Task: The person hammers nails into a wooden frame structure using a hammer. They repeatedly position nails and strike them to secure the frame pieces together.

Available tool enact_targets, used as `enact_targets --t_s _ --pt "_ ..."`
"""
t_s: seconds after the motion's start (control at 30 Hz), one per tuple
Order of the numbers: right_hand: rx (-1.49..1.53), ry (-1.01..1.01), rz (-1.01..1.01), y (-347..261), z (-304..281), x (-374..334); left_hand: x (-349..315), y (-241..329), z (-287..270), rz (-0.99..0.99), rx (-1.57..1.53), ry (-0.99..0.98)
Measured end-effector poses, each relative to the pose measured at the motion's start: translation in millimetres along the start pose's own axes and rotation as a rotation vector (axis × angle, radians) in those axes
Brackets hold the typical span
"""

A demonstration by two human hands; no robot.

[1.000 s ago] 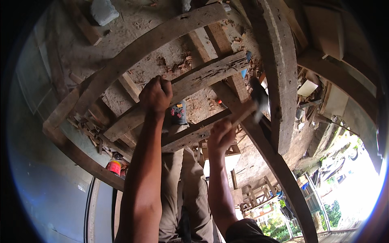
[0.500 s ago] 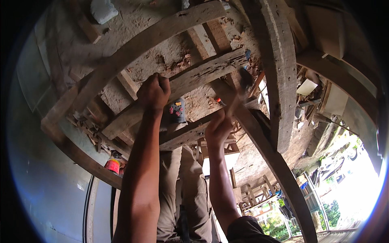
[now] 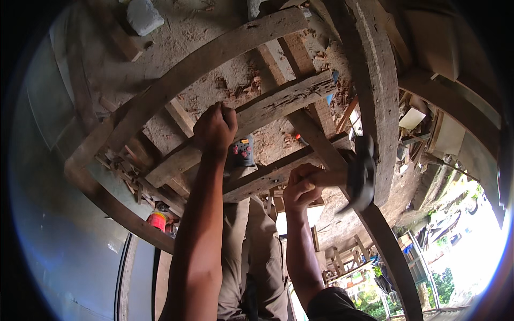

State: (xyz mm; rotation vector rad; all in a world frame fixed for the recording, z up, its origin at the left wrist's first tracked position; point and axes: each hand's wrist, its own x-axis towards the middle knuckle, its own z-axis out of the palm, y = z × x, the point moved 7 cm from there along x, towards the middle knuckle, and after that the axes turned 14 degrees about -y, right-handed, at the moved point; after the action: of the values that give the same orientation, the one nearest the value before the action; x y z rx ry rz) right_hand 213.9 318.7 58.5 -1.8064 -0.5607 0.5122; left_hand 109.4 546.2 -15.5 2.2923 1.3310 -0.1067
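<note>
My left hand (image 3: 215, 127) is closed around the edge of a worn wooden crossbar (image 3: 278, 102) of a rough timber frame (image 3: 193, 69) that stands on dusty ground. My right hand (image 3: 301, 187) grips the wooden handle of a hammer (image 3: 360, 174), whose dark metal head hangs just right of the hand, beside a curved upright beam (image 3: 375, 91). A lower crossbar (image 3: 267, 175) runs between the two hands. My legs in khaki trousers (image 3: 251, 251) show below the frame.
A red can (image 3: 157, 220) sits at the frame's lower left. Wood chips and scraps (image 3: 126, 171) litter the ground there. A pale stone (image 3: 144, 16) lies at the top. A grey metal sheet (image 3: 59, 224) fills the left; wooden stools (image 3: 342, 257) and greenery show lower right.
My right hand has swung the hammer down and to the right, away from the upper crossbar. My left hand has kept its hold on the crossbar.
</note>
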Motion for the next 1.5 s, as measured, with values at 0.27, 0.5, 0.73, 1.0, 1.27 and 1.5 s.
enact_targets --t_s 0.27,0.5,0.73,1.0,1.27,1.5 --pt "-0.138 -0.014 0.188 0 1 2 -4 -1 -2 0.052 -0.035 0.105" --pt "-0.176 -0.040 0.411 25 -2 5 -3 -2 -2 0.004 -0.047 0.026" --pt "-0.387 -0.030 0.358 19 6 24 -1 -5 7 0.026 -0.061 0.011" --pt "-0.306 -0.053 0.347 14 2 13 0 0 4 0.039 -0.036 0.011" --pt "-0.071 0.097 0.145 21 -1 -15 -4 -4 7 0.028 -0.037 -0.010" --pt "0.060 -0.086 0.175 0 3 -5 0 -6 3 0.010 -0.012 0.006"
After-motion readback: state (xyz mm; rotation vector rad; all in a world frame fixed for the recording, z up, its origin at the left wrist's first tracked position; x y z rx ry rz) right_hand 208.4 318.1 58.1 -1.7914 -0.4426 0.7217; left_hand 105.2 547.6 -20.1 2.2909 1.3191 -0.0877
